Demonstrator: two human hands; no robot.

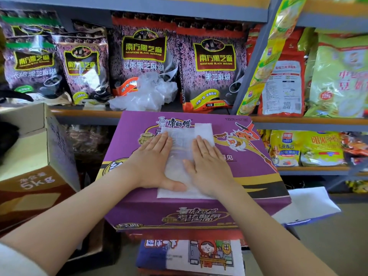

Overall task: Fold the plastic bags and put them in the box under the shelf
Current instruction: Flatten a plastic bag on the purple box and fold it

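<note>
**One bag being flattened, a heap still waiting**

We are looking down from head height at a shop shelf stacked with food packets. In the middle of the frame a purple carton [249, 156] serves as our worktop. On its lid lies a clear plastic bag [180, 172], spread out flat and running from the carton's near edge towards the shelf.

Our left hand [153, 162] and right hand [207, 164] lie side by side on the bag, palms down. Neither grip holds anything: the fingers are straight and together, pressing the film against the lid. A ring shows on the right hand.

Just above the carton, on the shelf at centre frame, a crumpled heap of bags [147, 92] sits in front of the sesame packets, well apart from our hands.

We judge the task to be at an early stage. This bag looks smoothed and perhaps partly folded, though we cannot tell how many folds it has. The heap is untouched. We see no folded bags stored anywhere. An open brown box [29, 176] stands at the left of the frame; we cannot tell whether it is the box meant.
</note>
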